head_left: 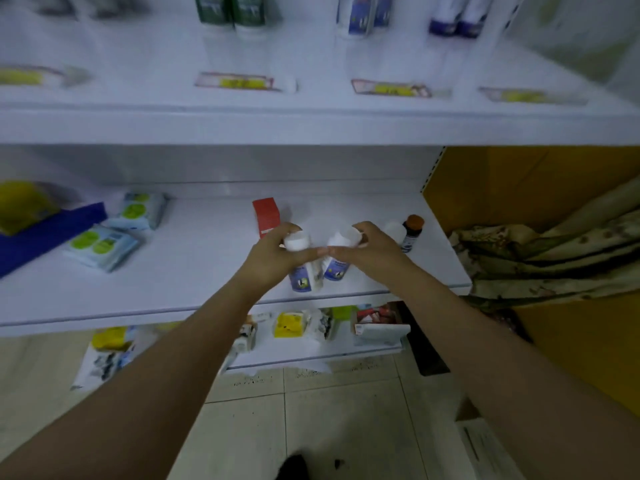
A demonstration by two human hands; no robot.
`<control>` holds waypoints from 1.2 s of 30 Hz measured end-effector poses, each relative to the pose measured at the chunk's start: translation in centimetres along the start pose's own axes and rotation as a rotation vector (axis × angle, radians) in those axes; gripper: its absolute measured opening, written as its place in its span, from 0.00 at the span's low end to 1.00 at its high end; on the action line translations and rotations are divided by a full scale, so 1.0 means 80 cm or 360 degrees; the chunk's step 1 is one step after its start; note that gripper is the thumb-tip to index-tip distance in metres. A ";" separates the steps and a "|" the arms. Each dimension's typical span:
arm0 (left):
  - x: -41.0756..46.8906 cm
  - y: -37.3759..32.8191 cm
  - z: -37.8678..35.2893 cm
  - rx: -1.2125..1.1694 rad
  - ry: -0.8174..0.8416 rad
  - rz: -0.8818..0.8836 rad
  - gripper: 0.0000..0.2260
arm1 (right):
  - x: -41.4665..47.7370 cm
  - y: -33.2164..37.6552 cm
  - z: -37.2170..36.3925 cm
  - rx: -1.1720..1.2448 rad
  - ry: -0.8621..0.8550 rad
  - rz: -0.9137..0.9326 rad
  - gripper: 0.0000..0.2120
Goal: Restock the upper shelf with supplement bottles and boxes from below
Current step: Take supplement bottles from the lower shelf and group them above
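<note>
While both hands curl tight, left hand [268,259] grips left bottle [304,280] — right hand [372,251], right bottle [336,270].

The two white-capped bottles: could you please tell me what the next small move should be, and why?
Probably raise both toward the upper shelf. The left grip holds the left bottle and the right grip the right bottle, low by the middle shelf. The upper shelf shows bare room before similar blue-labelled bottles.

Two bottles [318,268] side by side on middle shelf [194,265], box [266,216] behind.
</note>
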State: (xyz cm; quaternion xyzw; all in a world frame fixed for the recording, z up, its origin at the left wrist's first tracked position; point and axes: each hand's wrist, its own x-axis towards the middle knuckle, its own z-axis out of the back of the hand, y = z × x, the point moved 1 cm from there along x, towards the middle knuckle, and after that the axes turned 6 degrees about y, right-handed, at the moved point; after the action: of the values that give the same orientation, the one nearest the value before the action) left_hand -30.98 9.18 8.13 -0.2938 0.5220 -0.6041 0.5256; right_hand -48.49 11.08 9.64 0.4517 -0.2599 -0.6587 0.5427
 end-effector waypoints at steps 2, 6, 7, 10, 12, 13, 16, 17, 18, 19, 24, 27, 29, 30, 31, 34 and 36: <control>-0.039 -0.023 0.007 -0.0107 -0.0005 -0.0050 0.16 | -0.038 0.020 -0.001 0.0042 0.0013 0.0042 0.22; -0.125 -0.062 0.023 -0.0193 0.0001 -0.0206 0.15 | -0.117 0.059 -0.012 0.0269 0.0020 0.0218 0.12; -0.148 -0.069 0.027 -0.0198 -0.0010 -0.0241 0.15 | -0.139 0.068 -0.016 0.0315 0.0020 0.0286 0.10; -0.216 -0.089 0.036 -0.0190 -0.0027 -0.0277 0.18 | -0.206 0.095 -0.035 0.0451 0.0059 0.0453 0.05; -0.260 -0.104 0.041 -0.0241 -0.0023 -0.0271 0.18 | -0.248 0.112 -0.049 0.0529 0.0091 0.0507 0.05; -0.280 -0.113 0.043 -0.0295 -0.0014 -0.0278 0.17 | -0.266 0.121 -0.055 0.0574 0.0112 0.0516 0.05; -0.334 -0.141 0.055 -0.0340 -0.0023 -0.0296 0.14 | -0.314 0.149 -0.068 0.0722 0.0189 0.0519 0.08; -0.350 -0.151 0.060 -0.0324 -0.0044 -0.0306 0.14 | -0.328 0.158 -0.070 0.0747 0.0209 0.0528 0.08; -0.366 -0.160 0.066 -0.0313 -0.0066 -0.0313 0.14 | -0.342 0.169 -0.072 0.0779 0.0225 0.0540 0.07; -0.381 -0.169 0.073 -0.0325 -0.0091 -0.0312 0.14 | -0.354 0.179 -0.075 0.0820 0.0242 0.0550 0.08; -0.445 -0.198 0.114 -0.0524 -0.0039 -0.0324 0.21 | -0.402 0.231 -0.086 0.0959 0.0345 0.0652 0.04; -0.474 -0.206 0.139 -0.0408 -0.0022 -0.0338 0.23 | -0.424 0.260 -0.096 0.0849 0.0368 0.0753 0.08; -0.494 -0.211 0.157 -0.0251 -0.0068 -0.0362 0.28 | -0.435 0.280 -0.105 0.0699 0.0338 0.0816 0.17; -0.504 -0.213 0.168 -0.0204 -0.0099 -0.0371 0.31 | -0.439 0.291 -0.110 0.0609 0.0308 0.0845 0.22; -0.514 -0.215 0.180 -0.0182 -0.0129 -0.0384 0.32 | -0.444 0.302 -0.117 0.0513 0.0278 0.0868 0.26; -0.538 -0.216 0.218 -0.0135 -0.0231 -0.0468 0.32 | -0.454 0.334 -0.145 0.0335 0.0242 0.0930 0.32; -0.551 -0.212 0.244 -0.0139 -0.0309 -0.0530 0.31 | -0.457 0.352 -0.166 0.0322 0.0235 0.0965 0.33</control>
State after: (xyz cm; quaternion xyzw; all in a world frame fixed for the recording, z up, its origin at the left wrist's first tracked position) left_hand -6.80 42.79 38.13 -0.4554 0.4389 -0.6283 0.4530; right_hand -23.21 39.97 38.47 0.4520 -0.4066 -0.4034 0.6839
